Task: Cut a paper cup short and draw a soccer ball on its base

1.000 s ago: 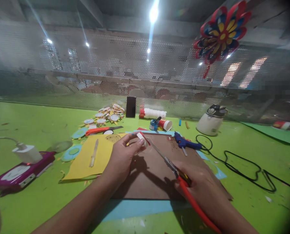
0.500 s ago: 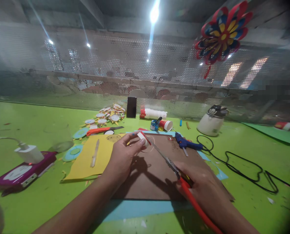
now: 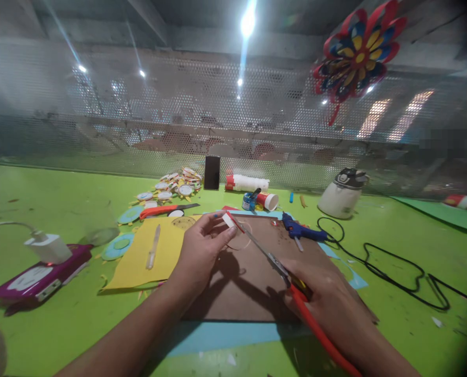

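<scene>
Between the thumb and fingers of my left hand [image 3: 202,243] is a small red-and-white piece of paper [image 3: 229,220], held above a brown board [image 3: 253,298]. My right hand [image 3: 323,293] grips red-handled scissors [image 3: 275,260]. Their blades point up and left, and the tips are at the paper's right edge. Whether the tips close on the paper is too small to tell. Under my hands, the board lies over light blue paper [image 3: 218,339]. A pale circle is drawn on the board just behind the held piece.
Yellow paper [image 3: 135,262] with a pen [image 3: 153,247] lies left of the board. A blue glue gun [image 3: 302,231] rests at its right, trailing a black cord. A red cutter [image 3: 163,210], paper cups [image 3: 249,183], a kettle [image 3: 341,195] and a purple power strip [image 3: 45,275] stand around.
Both hands hold nearly the same place. The paper piece has turned slightly in my left fingers, and the scissor tips remain beside it.
</scene>
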`<state>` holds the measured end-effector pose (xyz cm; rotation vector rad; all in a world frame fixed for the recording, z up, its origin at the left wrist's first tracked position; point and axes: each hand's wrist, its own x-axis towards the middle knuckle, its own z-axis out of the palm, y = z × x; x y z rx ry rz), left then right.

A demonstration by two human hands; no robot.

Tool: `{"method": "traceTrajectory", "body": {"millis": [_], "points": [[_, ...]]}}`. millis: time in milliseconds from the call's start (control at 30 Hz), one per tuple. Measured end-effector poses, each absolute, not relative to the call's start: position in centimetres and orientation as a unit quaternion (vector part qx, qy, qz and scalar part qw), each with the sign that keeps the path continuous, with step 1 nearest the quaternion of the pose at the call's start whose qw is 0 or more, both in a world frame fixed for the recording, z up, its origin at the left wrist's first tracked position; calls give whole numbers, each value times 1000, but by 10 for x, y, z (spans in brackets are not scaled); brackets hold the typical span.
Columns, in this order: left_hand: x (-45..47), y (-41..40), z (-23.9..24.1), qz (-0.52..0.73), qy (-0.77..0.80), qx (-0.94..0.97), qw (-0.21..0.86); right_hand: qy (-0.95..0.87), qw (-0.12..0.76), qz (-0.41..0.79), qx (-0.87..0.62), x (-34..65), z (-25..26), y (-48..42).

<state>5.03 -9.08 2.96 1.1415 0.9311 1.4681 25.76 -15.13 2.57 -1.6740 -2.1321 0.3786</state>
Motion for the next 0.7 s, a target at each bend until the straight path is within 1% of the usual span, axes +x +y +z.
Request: {"method": "traceTrajectory", "body": {"millis": [433,700], "points": [[49,-87,28,611,385,479,499,-759,197,133,-606,258,24,-151],[49,-89,29,614,378,484,496,-759,223,117,-600,260,19,-151]]}}
